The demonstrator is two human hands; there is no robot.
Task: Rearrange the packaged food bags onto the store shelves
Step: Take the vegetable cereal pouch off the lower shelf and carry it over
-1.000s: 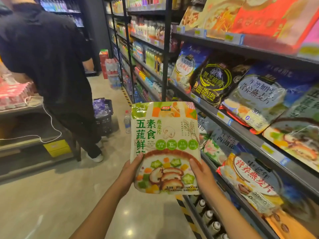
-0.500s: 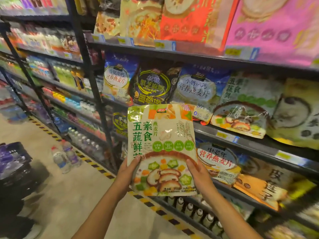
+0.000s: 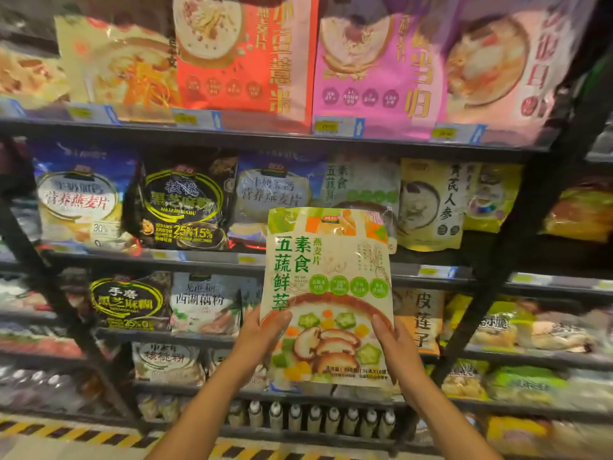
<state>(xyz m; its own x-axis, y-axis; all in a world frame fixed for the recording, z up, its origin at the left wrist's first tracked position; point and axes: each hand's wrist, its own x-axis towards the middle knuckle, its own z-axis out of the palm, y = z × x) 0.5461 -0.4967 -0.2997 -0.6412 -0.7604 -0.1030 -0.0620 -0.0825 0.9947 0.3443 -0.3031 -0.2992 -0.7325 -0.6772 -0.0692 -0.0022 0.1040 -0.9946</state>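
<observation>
Before store shelves (image 3: 265, 138), veg oatmeal bag (image 3: 328, 287) upright, left hand (image 3: 262, 336) & right hand (image 3: 396, 343) gripping lower side edges, thumbs on front, bag top overlapping mid shelf lip (image 3: 212, 258).

Veg oatmeal bag (image 3: 328, 293) upright, label facing out: cream w/ green print, mushroom & okra bowl pic. Left hand (image 3: 262, 336) and right hand (image 3: 394, 343) grip its lower sides. It's in front of the store shelves (image 3: 265, 137), top overlapping a matching bag (image 3: 361, 184) on the mid shelf.

Your oatmeal bag (image 3: 326, 287) is glossy crinkled plastic film; shelf rails (image 3: 265, 141) look matt dark metal; floor (image 3: 49, 449) smooth, shiny.
</observation>
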